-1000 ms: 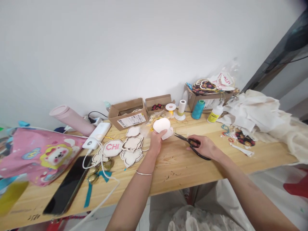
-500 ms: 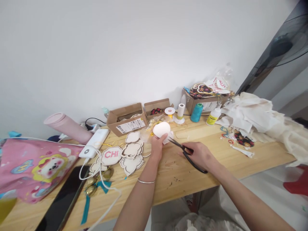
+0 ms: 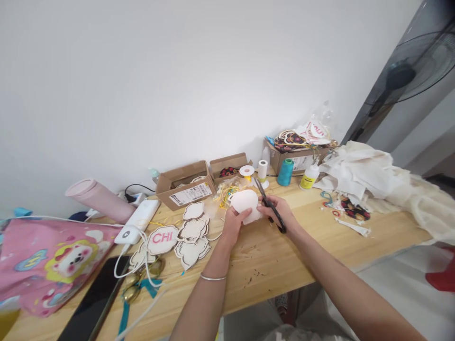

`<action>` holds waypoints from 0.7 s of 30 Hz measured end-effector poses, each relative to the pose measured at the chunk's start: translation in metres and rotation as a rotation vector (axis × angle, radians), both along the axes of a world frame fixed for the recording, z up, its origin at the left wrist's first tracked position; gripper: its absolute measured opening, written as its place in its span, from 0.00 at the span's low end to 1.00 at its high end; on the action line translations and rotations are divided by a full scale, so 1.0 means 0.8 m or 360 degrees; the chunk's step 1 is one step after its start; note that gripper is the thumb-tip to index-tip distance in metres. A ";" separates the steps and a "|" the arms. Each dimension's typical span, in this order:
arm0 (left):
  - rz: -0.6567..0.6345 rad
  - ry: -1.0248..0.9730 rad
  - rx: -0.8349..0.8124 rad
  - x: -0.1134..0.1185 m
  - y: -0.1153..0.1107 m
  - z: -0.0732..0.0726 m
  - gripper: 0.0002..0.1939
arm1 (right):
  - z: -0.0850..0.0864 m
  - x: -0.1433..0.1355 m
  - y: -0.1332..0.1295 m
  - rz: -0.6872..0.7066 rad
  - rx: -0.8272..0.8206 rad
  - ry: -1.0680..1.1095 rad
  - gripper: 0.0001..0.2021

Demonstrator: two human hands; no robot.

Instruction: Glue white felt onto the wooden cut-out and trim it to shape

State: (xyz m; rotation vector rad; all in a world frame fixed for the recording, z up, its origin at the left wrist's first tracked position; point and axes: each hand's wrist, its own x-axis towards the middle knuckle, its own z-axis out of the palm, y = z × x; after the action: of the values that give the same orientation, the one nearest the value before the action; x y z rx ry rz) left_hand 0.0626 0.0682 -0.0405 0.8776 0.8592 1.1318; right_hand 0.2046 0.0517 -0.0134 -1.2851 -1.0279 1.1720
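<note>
My left hand point(image 3: 233, 223) is closed on a rounded white cut-out piece point(image 3: 245, 201), thumb across its face. My right hand point(image 3: 280, 213) holds black-handled scissors point(image 3: 276, 215), their blades pointing up and away from me. The right fingertips reach the piece's right edge; whether they grip it I cannot tell. Below and left of the piece lie several white scalloped-edge shapes point(image 3: 192, 229) and one plaque with pink letters point(image 3: 162, 238). Behind it sits a tangle of yellow cords point(image 3: 224, 194).
Cardboard boxes point(image 3: 185, 193) stand along the wall, near a teal thread cone point(image 3: 286, 172) and a glue bottle point(image 3: 309, 177). White fabric point(image 3: 369, 166) heaps at right. A phone point(image 3: 93, 298), power bank point(image 3: 138, 221) with cable, and pink bag point(image 3: 31, 265) occupy the left.
The scissors have turned from pointing left at the piece to pointing upward. My right hand has moved left, its fingertips now at the piece. The view has shifted slightly.
</note>
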 end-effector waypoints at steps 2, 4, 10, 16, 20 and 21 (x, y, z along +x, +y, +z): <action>-0.0035 -0.0007 -0.0002 0.001 -0.001 0.002 0.24 | -0.007 0.001 0.000 -0.0061 0.0029 0.0019 0.24; -0.0065 -0.0013 -0.0029 0.004 -0.003 0.007 0.25 | -0.011 0.005 -0.002 -0.0080 0.0053 0.0002 0.23; -0.0023 -0.0019 -0.0192 0.006 -0.004 0.016 0.23 | -0.014 0.025 -0.003 -0.0070 0.0168 -0.0226 0.21; 0.0089 -0.0015 -0.0125 0.004 0.002 0.007 0.23 | -0.003 0.051 -0.039 0.0509 0.0198 -0.0870 0.18; 0.0113 0.0054 -0.0074 0.006 0.002 0.007 0.24 | 0.014 0.050 -0.060 0.0615 0.0156 -0.1472 0.17; 0.0105 0.0070 -0.0061 0.006 0.001 0.007 0.24 | 0.016 0.049 -0.062 0.0600 0.0128 -0.1585 0.16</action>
State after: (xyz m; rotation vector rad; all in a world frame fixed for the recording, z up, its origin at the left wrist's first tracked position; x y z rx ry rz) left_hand 0.0674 0.0694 -0.0348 0.8502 0.9491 1.1532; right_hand 0.2440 0.0020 -0.0005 -1.6878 -2.0816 0.6937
